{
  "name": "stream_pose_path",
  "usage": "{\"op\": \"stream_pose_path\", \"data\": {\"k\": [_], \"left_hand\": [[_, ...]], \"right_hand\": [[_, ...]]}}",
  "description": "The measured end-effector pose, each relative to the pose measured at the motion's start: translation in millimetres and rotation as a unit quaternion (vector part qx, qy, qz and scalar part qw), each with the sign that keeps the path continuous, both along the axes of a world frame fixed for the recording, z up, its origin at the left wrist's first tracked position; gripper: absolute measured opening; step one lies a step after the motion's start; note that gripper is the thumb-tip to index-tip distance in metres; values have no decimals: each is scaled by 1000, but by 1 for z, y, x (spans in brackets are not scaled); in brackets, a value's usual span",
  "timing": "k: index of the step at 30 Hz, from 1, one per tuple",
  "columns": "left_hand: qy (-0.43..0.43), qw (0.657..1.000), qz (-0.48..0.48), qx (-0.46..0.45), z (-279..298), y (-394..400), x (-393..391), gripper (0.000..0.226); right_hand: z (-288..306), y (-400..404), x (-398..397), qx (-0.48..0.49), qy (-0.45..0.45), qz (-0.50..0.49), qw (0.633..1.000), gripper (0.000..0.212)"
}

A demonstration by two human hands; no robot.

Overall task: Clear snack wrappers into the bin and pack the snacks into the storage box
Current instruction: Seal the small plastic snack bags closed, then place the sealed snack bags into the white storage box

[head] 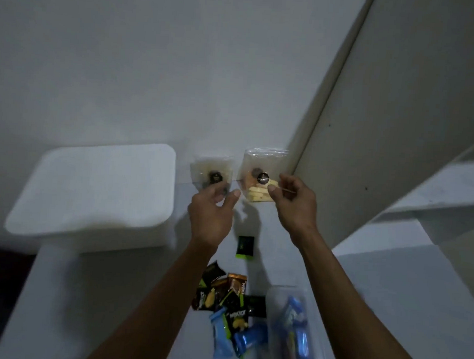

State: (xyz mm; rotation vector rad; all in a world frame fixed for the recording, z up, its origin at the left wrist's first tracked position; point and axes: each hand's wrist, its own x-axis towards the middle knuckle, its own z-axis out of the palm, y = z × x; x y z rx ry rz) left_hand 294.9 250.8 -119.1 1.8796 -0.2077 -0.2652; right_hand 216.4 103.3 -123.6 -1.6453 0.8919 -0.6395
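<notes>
The left hand (215, 203) pinches an empty clear bag (211, 173) and the right hand (292, 200) pinches a full one (261, 178); at six o'clock the box (294, 330) waits, so the bags might get swapped.

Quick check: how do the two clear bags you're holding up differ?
The left bag, held by the left hand, looks nearly empty, showing only dark bits. The right bag, pinched by the right hand, holds pale yellow sticks and looks larger and fuller. Both are clear plastic with a round dark sticker.
</notes>
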Motion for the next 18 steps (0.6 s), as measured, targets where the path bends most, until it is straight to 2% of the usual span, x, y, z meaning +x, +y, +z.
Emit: {"op": "stream_pose_path", "data": {"k": [6, 10, 14, 18], "left_hand": [[-3, 1000, -12, -4, 21, 113, -46, 44], [-12, 1000, 0, 8, 25, 189, -62, 40], [-23, 998, 49, 32, 22, 248, -49, 38], [-43, 992, 105, 47, 17, 281, -11, 46]], "right_hand": [[18, 100, -50, 17, 9, 19, 1000, 27], [20, 164, -67, -7, 38, 56, 998, 27], [16, 209, -55, -1, 45, 93, 995, 30], [14, 230, -21, -28, 49, 99, 993, 35]]}}
